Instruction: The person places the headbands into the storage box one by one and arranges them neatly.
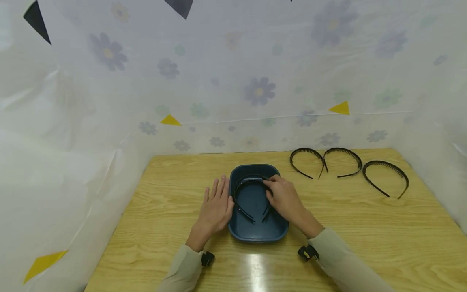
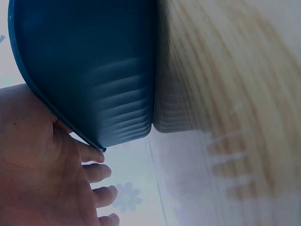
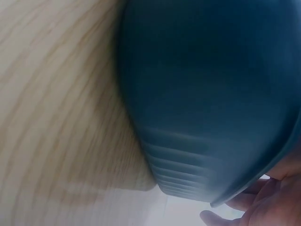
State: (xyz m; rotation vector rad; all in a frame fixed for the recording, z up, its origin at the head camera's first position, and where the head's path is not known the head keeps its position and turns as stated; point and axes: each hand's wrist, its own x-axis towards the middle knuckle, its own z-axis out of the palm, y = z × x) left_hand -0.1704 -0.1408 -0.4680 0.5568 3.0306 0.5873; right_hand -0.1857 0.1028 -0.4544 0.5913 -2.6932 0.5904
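Note:
A dark blue plastic basin [image 1: 258, 234] stands on the table, with black headbands [image 1: 243, 211] lying inside, their ends toward the person; they overlap, so I cannot tell how many. My left hand [image 1: 217, 213] lies along the basin's left side with fingers straight, the thumb side touching the rim. In the left wrist view the left hand [image 2: 47, 160] is beside the basin's outer wall [image 2: 94, 70]. Reaching over the right rim, my right hand [image 1: 286, 199] pinches the right side of a headband; its fingertips are partly hidden. The right wrist view shows some of its fingers [image 3: 214, 219] past the rim.
Three more black toothed headbands lie at the back right of the wooden table [image 1: 175, 182]: a left one [image 1: 304, 150], a middle one [image 1: 344, 150] touching it, and a right one [image 1: 388, 164]. A flowered white sheet [image 1: 219, 81] hangs behind the table.

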